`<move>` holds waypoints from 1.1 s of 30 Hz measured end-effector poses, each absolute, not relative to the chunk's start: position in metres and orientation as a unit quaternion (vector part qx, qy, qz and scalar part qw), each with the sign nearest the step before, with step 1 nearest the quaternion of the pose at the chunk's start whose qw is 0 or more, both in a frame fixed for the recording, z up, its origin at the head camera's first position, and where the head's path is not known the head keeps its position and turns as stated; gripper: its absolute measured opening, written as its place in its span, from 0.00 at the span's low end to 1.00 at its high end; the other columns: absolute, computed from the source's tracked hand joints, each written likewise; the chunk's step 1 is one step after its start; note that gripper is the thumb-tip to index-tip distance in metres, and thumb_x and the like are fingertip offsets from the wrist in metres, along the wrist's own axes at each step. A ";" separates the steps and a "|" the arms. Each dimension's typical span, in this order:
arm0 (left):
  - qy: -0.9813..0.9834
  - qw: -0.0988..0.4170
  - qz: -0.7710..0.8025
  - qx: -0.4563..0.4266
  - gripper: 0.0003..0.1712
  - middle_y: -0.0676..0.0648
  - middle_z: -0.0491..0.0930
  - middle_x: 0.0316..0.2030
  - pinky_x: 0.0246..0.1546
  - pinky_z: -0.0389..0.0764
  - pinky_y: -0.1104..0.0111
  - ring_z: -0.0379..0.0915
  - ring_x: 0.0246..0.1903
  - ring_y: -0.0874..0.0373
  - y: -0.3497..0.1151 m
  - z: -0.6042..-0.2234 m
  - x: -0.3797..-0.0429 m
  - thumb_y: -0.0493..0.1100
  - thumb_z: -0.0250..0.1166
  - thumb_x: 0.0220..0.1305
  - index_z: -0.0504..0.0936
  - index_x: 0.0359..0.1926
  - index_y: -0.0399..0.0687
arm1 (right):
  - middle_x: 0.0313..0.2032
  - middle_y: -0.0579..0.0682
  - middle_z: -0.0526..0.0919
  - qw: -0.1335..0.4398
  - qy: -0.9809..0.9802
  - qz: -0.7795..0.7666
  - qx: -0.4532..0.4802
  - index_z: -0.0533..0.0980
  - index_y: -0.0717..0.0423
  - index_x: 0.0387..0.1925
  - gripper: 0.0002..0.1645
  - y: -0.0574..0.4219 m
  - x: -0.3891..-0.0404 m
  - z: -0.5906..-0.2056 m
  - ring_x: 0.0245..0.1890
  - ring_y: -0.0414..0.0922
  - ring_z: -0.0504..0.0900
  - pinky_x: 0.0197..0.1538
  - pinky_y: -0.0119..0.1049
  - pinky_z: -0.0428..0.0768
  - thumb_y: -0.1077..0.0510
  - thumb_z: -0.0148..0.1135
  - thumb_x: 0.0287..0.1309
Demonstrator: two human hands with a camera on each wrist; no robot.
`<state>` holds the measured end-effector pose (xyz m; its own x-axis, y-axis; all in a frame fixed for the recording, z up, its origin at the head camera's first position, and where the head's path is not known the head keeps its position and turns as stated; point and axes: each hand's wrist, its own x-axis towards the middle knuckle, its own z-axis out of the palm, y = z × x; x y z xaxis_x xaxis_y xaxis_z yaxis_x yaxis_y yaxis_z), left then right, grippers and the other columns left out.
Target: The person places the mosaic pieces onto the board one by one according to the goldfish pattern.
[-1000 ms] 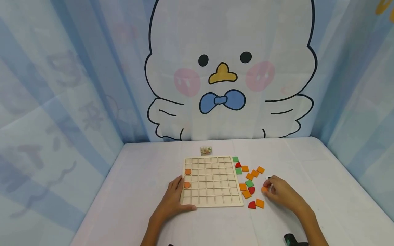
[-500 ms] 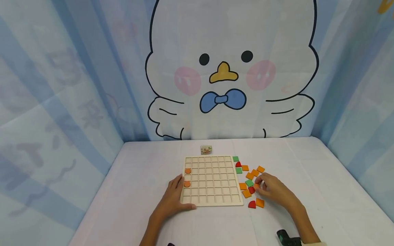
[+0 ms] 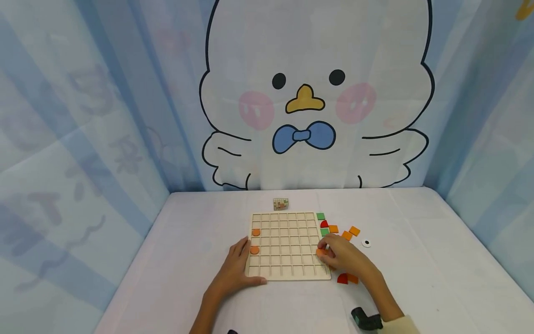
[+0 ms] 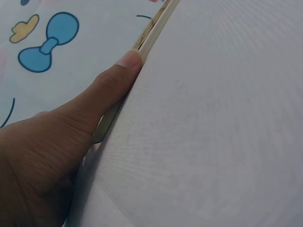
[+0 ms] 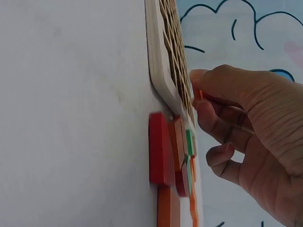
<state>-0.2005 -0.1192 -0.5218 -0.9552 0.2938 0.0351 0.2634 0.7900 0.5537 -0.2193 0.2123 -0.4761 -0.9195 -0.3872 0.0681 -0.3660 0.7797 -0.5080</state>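
Observation:
A pale wooden grid board (image 3: pixel 288 246) lies on the table, with one orange disc (image 3: pixel 256 232) and a second orange disc (image 3: pixel 254 250) in its left column. My left hand (image 3: pixel 235 264) rests at the board's near left corner, fingers along the left side. In the left wrist view the straight thumb (image 4: pixel 106 90) presses the board's edge. Over the board's right edge, my right hand (image 3: pixel 346 255) pinches a small orange disc (image 3: pixel 321 252) between thumb and fingertips. Most of that disc is hidden by the fingers in the right wrist view, where only a thin orange edge (image 5: pixel 201 95) shows.
Right of the board lie flat pieces: a green square (image 3: pixel 320 216), a red quarter-circle (image 3: pixel 342 279), an orange square (image 3: pixel 354 231) and several more, some under my right hand. A white ring-shaped piece (image 3: pixel 366 243) lies farther right. A small patterned card (image 3: pixel 281 204) sits behind the board.
My right hand has moved left with the orange disc, from beyond the loose pieces to over the board's right edge, uncovering the white piece. My left hand stays at the corner.

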 end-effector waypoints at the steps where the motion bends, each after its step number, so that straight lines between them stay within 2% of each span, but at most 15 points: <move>1: 0.946 0.026 0.288 0.148 0.74 0.42 0.49 0.76 0.70 0.61 0.51 0.46 0.74 0.46 -0.119 -0.522 -0.201 0.79 0.69 0.37 0.51 0.76 0.42 | 0.29 0.42 0.73 0.017 0.941 -0.265 -0.210 0.78 0.54 0.40 0.11 0.208 -0.220 -0.476 0.24 0.34 0.68 0.26 0.25 0.71 0.55 0.69 0.57; 8: 0.945 0.028 0.290 0.150 0.74 0.41 0.49 0.76 0.70 0.61 0.51 0.47 0.74 0.45 -0.121 -0.523 -0.199 0.79 0.69 0.38 0.52 0.76 0.41 | 0.35 0.43 0.78 0.008 0.928 -0.251 -0.275 0.79 0.54 0.40 0.10 0.172 -0.224 -0.475 0.29 0.35 0.71 0.32 0.24 0.75 0.56 0.68 0.58; 14: 0.945 0.027 0.289 0.152 0.72 0.40 0.49 0.76 0.70 0.62 0.50 0.47 0.73 0.44 -0.120 -0.520 -0.199 0.77 0.70 0.39 0.52 0.76 0.40 | 0.35 0.43 0.78 0.010 0.915 -0.253 -0.314 0.79 0.54 0.40 0.09 0.144 -0.227 -0.477 0.31 0.36 0.72 0.35 0.25 0.76 0.56 0.66 0.60; 20: 0.944 0.020 0.287 0.160 0.72 0.41 0.50 0.76 0.70 0.62 0.51 0.47 0.74 0.45 -0.119 -0.522 -0.202 0.78 0.69 0.39 0.52 0.76 0.42 | 0.35 0.42 0.77 0.020 0.912 -0.249 -0.326 0.79 0.53 0.41 0.09 0.123 -0.231 -0.477 0.31 0.35 0.71 0.36 0.25 0.76 0.54 0.65 0.61; 27: 0.939 0.006 0.292 0.180 0.71 0.39 0.51 0.75 0.69 0.62 0.49 0.48 0.73 0.44 -0.120 -0.523 -0.202 0.76 0.70 0.40 0.54 0.75 0.38 | 0.34 0.42 0.77 0.038 0.909 -0.253 -0.330 0.80 0.54 0.42 0.10 0.103 -0.232 -0.477 0.31 0.34 0.71 0.36 0.25 0.75 0.54 0.65 0.62; 33: 0.943 -0.006 0.277 0.183 0.71 0.39 0.52 0.75 0.68 0.63 0.49 0.50 0.72 0.44 -0.123 -0.526 -0.204 0.77 0.69 0.40 0.54 0.75 0.38 | 0.34 0.42 0.76 0.045 0.906 -0.252 -0.338 0.80 0.53 0.42 0.10 0.088 -0.232 -0.480 0.30 0.34 0.69 0.34 0.24 0.72 0.53 0.64 0.63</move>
<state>-0.2041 -0.1225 -0.5264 -0.9326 0.3429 0.1125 0.3492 0.7789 0.5209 -0.2321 0.0881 -0.4801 -0.7678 -0.6344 0.0895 -0.5894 0.6445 -0.4870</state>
